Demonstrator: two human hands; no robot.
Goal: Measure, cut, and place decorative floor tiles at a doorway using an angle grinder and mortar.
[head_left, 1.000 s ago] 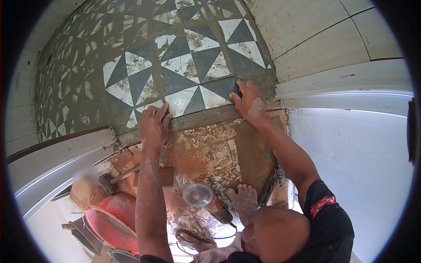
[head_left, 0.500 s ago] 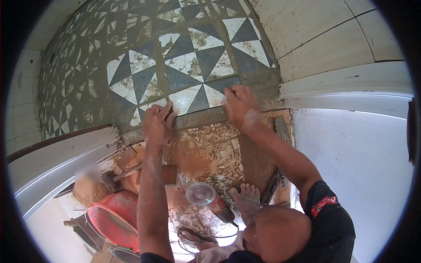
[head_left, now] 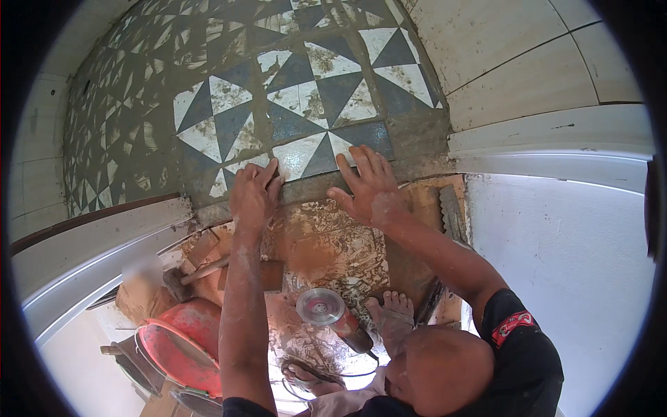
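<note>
My left hand (head_left: 253, 194) rests flat at the near edge of a blue and white triangle-patterned tile (head_left: 306, 154), fingers bent over its rim. To its right, my right hand (head_left: 368, 184) lies palm down with fingers spread on the same tile's near edge, above a grey mortar strip (head_left: 313, 186). Neither hand holds anything. The patterned tile floor (head_left: 229, 104) smeared with grey mortar stretches away from both hands.
An angle grinder (head_left: 330, 313) lies on the brown, mortar-spattered floor (head_left: 326, 243) below my hands, beside my sandalled feet (head_left: 392, 316). A hammer (head_left: 187, 274) and a red bucket (head_left: 184, 344) sit lower left. A notched trowel (head_left: 450, 212) lies at the right. White door frames (head_left: 549, 149) flank the opening.
My right hand slid left along the tile's near edge, closer to my left hand. My left hand stayed at the tile edge.
</note>
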